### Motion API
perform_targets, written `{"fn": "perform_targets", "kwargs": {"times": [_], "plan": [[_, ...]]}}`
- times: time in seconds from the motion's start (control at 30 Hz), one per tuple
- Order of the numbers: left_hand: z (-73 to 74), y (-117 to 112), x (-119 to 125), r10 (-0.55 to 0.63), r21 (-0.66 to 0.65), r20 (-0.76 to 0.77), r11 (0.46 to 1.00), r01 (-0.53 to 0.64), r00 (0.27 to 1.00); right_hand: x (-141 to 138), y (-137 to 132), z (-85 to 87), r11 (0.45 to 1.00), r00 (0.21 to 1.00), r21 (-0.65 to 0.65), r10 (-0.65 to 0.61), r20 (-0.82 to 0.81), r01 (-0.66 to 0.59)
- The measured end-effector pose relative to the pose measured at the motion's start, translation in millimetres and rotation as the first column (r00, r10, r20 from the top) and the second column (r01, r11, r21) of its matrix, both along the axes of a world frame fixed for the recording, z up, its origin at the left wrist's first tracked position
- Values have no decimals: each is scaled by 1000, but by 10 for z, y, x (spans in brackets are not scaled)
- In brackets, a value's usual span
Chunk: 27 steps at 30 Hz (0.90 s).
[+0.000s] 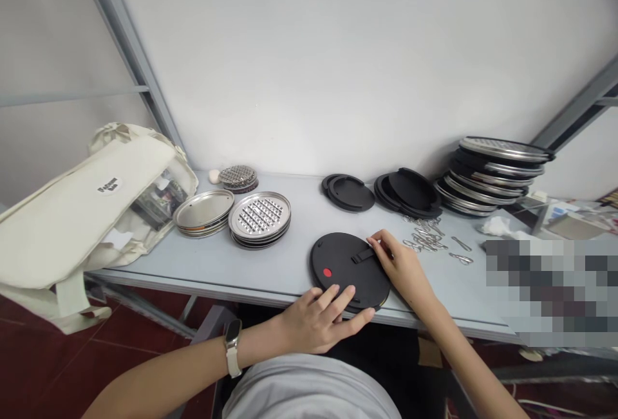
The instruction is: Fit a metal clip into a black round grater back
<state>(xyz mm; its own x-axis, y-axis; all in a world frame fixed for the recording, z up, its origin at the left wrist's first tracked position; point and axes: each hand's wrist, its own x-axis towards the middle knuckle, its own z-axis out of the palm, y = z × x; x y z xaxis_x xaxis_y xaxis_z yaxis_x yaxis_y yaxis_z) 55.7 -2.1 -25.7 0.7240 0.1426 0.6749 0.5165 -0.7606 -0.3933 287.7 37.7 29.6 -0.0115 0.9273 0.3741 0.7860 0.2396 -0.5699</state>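
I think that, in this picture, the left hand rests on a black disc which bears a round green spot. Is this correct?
Not quite: the spot is red, as the head view shows. The left hand does rest on the black disc.

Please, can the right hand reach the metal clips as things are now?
Probably yes: the metal clips lie close beside the right hand, and nothing seems to stand between them. It would first have to leave the black disc.

Soft light brightened the pale wall [309,71], shade lay beneath the table [290,268], glints caught metal discs [261,216], wide-angle distortion stretched the edges, pixel blocks [555,293] masked lower right.
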Motion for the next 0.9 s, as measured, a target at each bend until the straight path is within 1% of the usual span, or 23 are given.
{"fn": "perform_targets", "kwargs": {"times": [0.17,0.23,0.33,0.4,0.53,0.6,0.63,0.67,0.7,0.73,0.77,0.8,0.83,0.87,0.9], "plan": [[-16,-8,6,-2,4,12,1000,2,1000,-2,-6,6,1000,1000,1,0,17,0],[6,-29,2,7,-31,1,999,-7,1000,-5,-10,12,1000,1000,9,-2,24,2],[66,-57,-17,5,-135,-63,991,-14,998,-9,-11,19,1000,999,18,-5,33,4],[92,-60,-34,-4,-163,-93,987,-11,996,-9,-9,21,1000,999,20,-5,36,5],[61,-37,-43,-23,-152,-71,988,12,997,-6,-5,23,1000,999,27,-15,40,14],[83,-34,-22,-52,-211,-47,977,41,998,-7,-6,26,999,999,25,-23,45,22],[135,-40,-8,-69,-273,-24,960,60,997,-9,-7,28,999,999,23,-27,47,26],[223,-52,5,-80,-358,12,930,79,997,-10,-7,30,999,998,24,-31,49,30],[347,-71,9,-85,-461,69,881,107,994,-11,-8,30,999,998,24,-34,51,33],[499,-96,0,-82,-574,139,805,148,987,-12,-7,29,999,998,25,-37,52,36],[664,-126,-28,-72,-670,208,716,196,975,-11,-6,27,999,998,25,-39,54,38],[821,-159,-80,-70,-720,280,644,258,957,-10,-4,24,999,998,23,-41,55,40],[944,-189,-157,-68,-741,324,602,298,944,-8,-3,19,999,998,21,-41,55,40],[1009,-213,-256,-60,-741,329,602,297,943,-6,-2,15,999,998,20,-42,56,41],[994,-225,-371,-64,-729,264,641,242,962,-4,-2,11,999,998,21,-43,56,42]]}}
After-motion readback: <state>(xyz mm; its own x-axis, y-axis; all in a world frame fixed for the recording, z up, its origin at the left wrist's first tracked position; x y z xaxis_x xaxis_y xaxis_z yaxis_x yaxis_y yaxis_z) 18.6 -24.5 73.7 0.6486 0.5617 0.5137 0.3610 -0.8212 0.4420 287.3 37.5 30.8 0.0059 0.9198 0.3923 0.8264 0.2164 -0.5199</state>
